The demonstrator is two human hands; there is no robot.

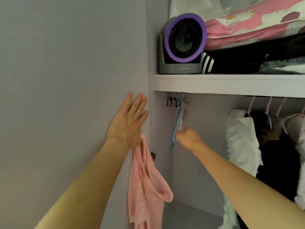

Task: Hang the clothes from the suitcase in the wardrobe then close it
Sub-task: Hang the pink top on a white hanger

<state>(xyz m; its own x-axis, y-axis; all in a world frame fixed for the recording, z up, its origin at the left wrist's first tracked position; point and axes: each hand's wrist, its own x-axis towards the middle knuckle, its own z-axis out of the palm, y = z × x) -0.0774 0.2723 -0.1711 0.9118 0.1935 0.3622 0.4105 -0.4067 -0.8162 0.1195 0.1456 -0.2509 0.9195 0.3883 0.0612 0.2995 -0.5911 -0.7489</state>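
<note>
Presently judged as the hanger-fetch step for one item. Noted left hand [127,123] at 9 o'clock of frame centre, fingers straight and spread against grey door panel [66,80], seemingly to hold it wide and to brace. Noted pink garment [145,184] trapped at the thumb side of that grip, with thumb hidden. Seen hanging limp toward 6 o'clock, just beside the panel edge. Probably carried low and bunched so as to free the other arm. Saw no suitcase in view.

Recorded right hand [189,138] stretched into wardrobe [198,171] toward empty hangers [177,123] at 11 o'clock of it, fingertips at or touching the lower bars. Motion-blurred, so cannot tell whether that grip is wide, narrow or closed on a hanger. Found hangers bunched at the 9 o'clock end of rail [206,93], directly beneath shelf [214,83]: a handy spot, well apart from hung clothes [241,142] at 3 o'clock. Seen also on shelf: fan [183,45] with purple ring, and floral bedding [247,25] at 2 o'clock of it.

Expect need to lift one hook off the rail without dragging neighbours. Flagged tangling as likely, given tight packing. Rated garment as soft and strappy, apt to slip off hanger shoulders. Logged wardrobe as not yet shut, and this piece at least as unhung.
</note>
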